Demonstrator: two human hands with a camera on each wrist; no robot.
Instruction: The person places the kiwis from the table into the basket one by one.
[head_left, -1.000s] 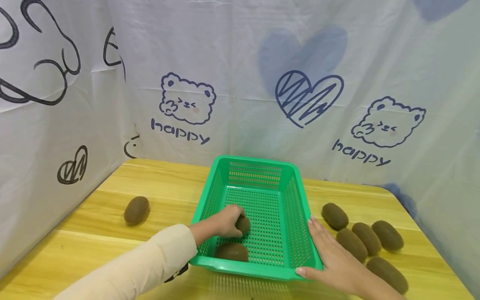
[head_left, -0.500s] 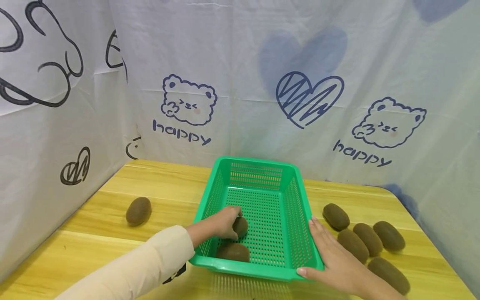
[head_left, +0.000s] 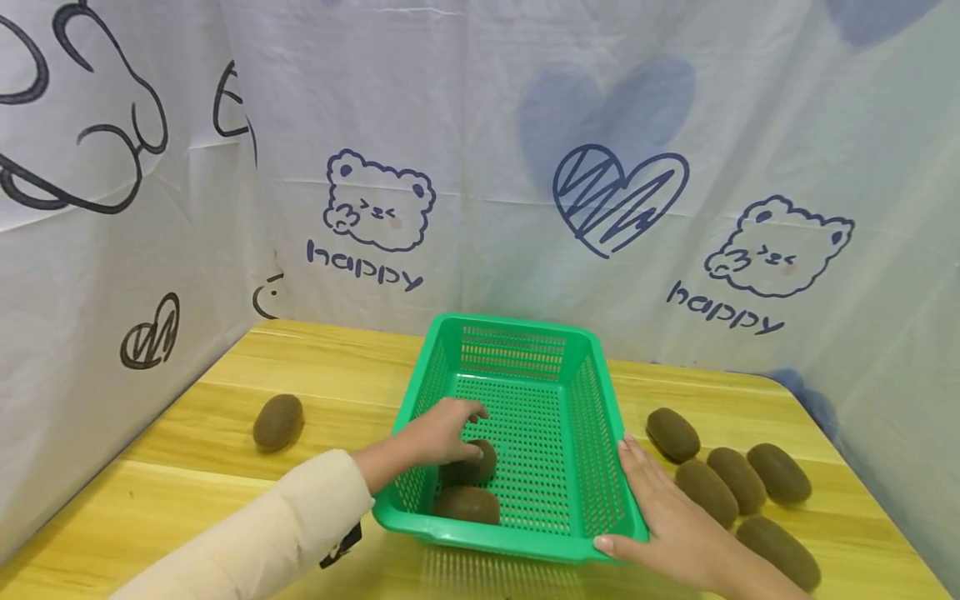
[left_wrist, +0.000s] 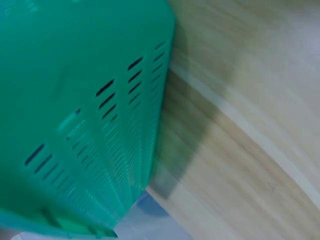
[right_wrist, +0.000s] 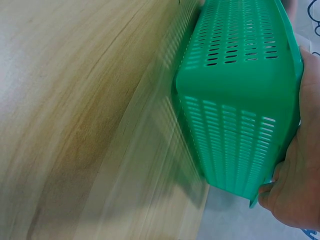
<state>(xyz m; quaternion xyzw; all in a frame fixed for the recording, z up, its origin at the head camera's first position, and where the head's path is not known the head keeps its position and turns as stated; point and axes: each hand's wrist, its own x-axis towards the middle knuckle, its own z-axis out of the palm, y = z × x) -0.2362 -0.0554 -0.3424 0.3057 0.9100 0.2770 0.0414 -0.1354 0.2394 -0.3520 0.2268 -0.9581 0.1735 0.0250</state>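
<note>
A green plastic basket [head_left: 517,544] with slotted walls stands on the wooden table. Inside it, near the front left, lie two brown kiwis: a front kiwi [head_left: 467,506] and one just behind, the rear kiwi [head_left: 486,460]. My left hand [head_left: 438,432] is over the rear kiwi with fingers spread and lifted, the thumb overlapping its top. My right hand [head_left: 667,521] holds the basket's near right corner, thumb on the front rim and fingers along the right side. The right wrist view shows this hand [right_wrist: 300,165] at the rim. The left wrist view shows only the basket's outer wall [left_wrist: 100,115] and tabletop.
A single kiwi [head_left: 278,422] lies on the table left of the basket. Several more, such as a kiwi [head_left: 672,434] and a nearer kiwi [head_left: 778,552], lie to the right, close to my right hand. A printed white cloth [head_left: 487,233] hangs behind the table [head_left: 337,358].
My left hand has let go of the rear kiwi, which now rests behind the front one. Its fingers have loosened and risen slightly. The right hand keeps its place on the basket.
</note>
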